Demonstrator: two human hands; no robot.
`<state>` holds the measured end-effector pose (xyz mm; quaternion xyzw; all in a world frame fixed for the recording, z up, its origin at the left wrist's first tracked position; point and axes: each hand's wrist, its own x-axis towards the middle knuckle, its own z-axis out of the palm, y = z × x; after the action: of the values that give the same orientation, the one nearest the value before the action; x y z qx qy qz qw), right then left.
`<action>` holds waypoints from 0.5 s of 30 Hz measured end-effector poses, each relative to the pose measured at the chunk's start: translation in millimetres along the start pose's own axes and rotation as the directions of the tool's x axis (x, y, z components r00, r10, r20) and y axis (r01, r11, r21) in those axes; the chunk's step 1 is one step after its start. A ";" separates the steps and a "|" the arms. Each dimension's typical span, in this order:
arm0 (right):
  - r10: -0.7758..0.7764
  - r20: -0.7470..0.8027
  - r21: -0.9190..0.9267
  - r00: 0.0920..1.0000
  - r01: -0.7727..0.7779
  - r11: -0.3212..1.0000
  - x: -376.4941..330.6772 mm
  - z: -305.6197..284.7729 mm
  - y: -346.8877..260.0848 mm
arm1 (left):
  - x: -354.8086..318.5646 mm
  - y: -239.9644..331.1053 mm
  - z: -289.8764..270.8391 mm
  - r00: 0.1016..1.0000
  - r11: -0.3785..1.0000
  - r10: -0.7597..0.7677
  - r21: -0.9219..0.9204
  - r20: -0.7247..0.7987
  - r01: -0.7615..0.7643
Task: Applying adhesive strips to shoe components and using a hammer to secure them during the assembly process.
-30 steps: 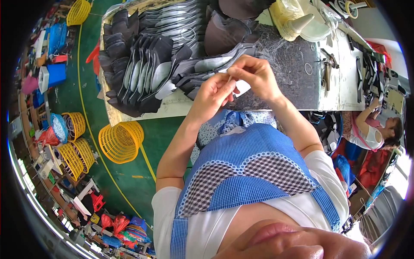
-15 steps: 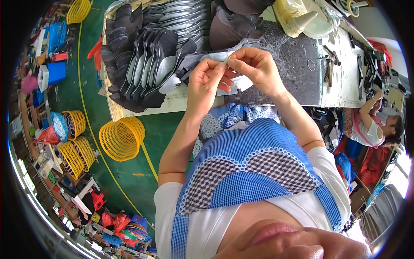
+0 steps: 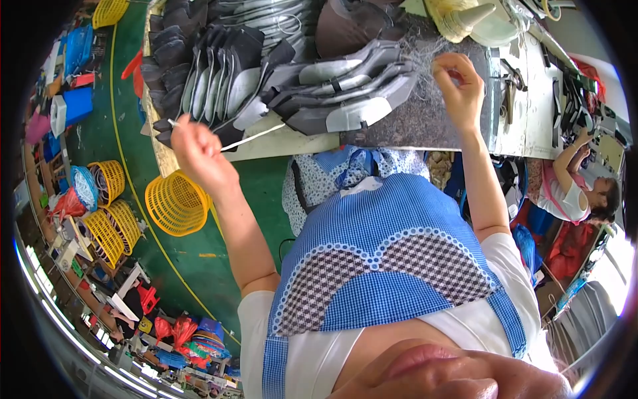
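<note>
My left hand (image 3: 199, 153), slightly blurred, is closed around a thin white cord (image 3: 254, 137) at the table's front left corner. One short end pokes out above the fingers, and the rest trails right toward a stack of dark grey fabric pieces with pale grey patches (image 3: 359, 114). My right hand (image 3: 460, 85) hovers over the dark work mat (image 3: 442, 120), right of that stack. Its fingers are curled into a pinch, and whatever they hold is too small to make out. Left of the stack stand more black and grey pieces (image 3: 229, 76) in rows.
Brown fabric pieces (image 3: 349, 30) and a yellow thread cone (image 3: 458, 18) lie at the back. Scissors (image 3: 512, 86) rest on the right. Loose threads litter the mat. A yellow basket (image 3: 176, 206) stands on the green floor at left. Another person (image 3: 565, 183) sits at far right.
My hands were together over the fabric stack and have moved apart. The left went to the left with the white cord; the right went to the right over the mat.
</note>
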<state>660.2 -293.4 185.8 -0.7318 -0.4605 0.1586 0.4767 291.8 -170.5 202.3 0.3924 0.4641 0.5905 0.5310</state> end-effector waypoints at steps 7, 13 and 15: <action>-0.319 0.248 0.221 0.915 0.267 0.938 -51.6 44.3 -79.4 | -79.0 -20.7 91.6 0.529 0.824 -0.515 0.220 0.675 0.522; 0.104 0.548 0.503 0.830 -0.427 0.752 -77.8 31.3 -61.6 | -89.2 -34.2 78.7 0.490 0.853 -0.513 0.357 0.705 0.380; 0.239 0.681 0.526 0.692 -0.690 0.497 -84.1 30.4 -57.8 | -90.9 -35.4 78.1 0.452 0.843 -0.537 0.448 0.712 0.296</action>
<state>565.3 -339.1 202.1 -0.4907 -0.2351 0.6550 0.5244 387.5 -250.2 191.2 0.5572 0.3203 0.1243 0.7560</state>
